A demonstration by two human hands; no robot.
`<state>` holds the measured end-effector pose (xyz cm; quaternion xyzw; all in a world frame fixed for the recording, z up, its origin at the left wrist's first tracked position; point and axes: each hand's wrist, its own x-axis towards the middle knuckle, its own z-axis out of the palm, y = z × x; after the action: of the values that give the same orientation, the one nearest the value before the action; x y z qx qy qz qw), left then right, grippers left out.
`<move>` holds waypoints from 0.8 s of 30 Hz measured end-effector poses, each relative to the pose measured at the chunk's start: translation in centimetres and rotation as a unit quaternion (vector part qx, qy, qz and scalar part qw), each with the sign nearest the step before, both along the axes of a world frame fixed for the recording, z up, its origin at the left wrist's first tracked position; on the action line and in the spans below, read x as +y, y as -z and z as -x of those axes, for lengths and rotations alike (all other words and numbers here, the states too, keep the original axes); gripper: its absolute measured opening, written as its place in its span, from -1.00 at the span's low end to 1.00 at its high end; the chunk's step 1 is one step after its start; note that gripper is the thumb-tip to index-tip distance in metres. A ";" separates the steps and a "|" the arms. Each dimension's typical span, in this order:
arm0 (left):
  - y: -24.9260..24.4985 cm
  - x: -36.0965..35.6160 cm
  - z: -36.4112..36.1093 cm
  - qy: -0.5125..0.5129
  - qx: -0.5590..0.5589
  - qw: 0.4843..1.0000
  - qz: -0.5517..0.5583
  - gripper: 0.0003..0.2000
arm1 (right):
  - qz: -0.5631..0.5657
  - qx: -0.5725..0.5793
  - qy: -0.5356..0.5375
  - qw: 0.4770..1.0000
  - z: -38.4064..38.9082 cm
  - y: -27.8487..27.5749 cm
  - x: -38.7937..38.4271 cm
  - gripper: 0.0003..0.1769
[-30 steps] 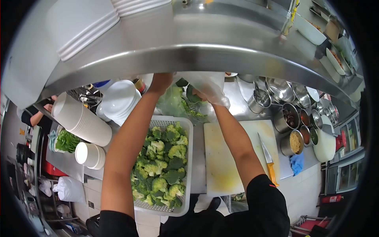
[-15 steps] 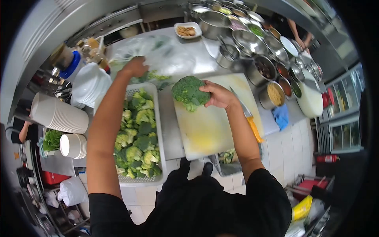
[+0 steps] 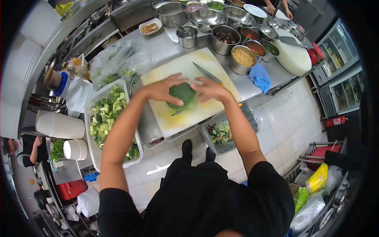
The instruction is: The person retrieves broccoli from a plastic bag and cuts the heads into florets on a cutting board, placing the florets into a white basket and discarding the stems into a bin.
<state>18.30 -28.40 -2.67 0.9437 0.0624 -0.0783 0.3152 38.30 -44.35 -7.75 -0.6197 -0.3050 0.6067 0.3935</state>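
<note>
A whole head of broccoli (image 3: 183, 94) rests on the white cutting board (image 3: 169, 123) between my two hands. My left hand (image 3: 167, 90) is at its left side, fingers spread and curved over it; I cannot tell whether they touch it. My right hand (image 3: 208, 89) is just to its right with the fingers apart, holding nothing. A knife (image 3: 206, 72) lies on the board beyond my right hand, its orange handle partly hidden by that hand. Left of the board, a white basket (image 3: 139, 152) holds cut broccoli florets (image 3: 103, 118).
A clear plastic bag (image 3: 118, 59) lies behind the basket. Metal pots, a pot of yellow strips (image 3: 242, 57) and a blue cloth (image 3: 259, 77) stand to the right. A lined bin (image 3: 219, 132) with scraps is below the board. Another person's hands (image 3: 278, 8) show at the far right.
The broccoli has come down onto the board, and my right hand has let go of it. My left hand has moved from the plastic bag to the broccoli. The view has shifted.
</note>
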 end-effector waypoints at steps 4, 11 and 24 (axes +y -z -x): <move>3.5 -1.7 0.1 -0.054 -0.048 0.996 0.056 -0.11 | -0.108 -0.485 0.087 0.863 -2.3 3.2 -6.0 -0.33; 2.0 -3.4 -2.3 -0.365 0.079 0.919 0.130 -0.29 | -0.099 -0.595 0.101 0.791 -2.9 6.2 -8.7 -0.49; 6.6 -7.2 -6.6 -0.353 -0.076 0.929 -0.079 -0.47 | -0.093 0.023 0.223 0.970 0.6 4.1 -20.6 -0.62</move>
<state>24.89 -35.62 -9.25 0.8857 0.3735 0.1157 0.2504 37.69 -64.92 -11.85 -0.6191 -0.2047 0.4865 0.5815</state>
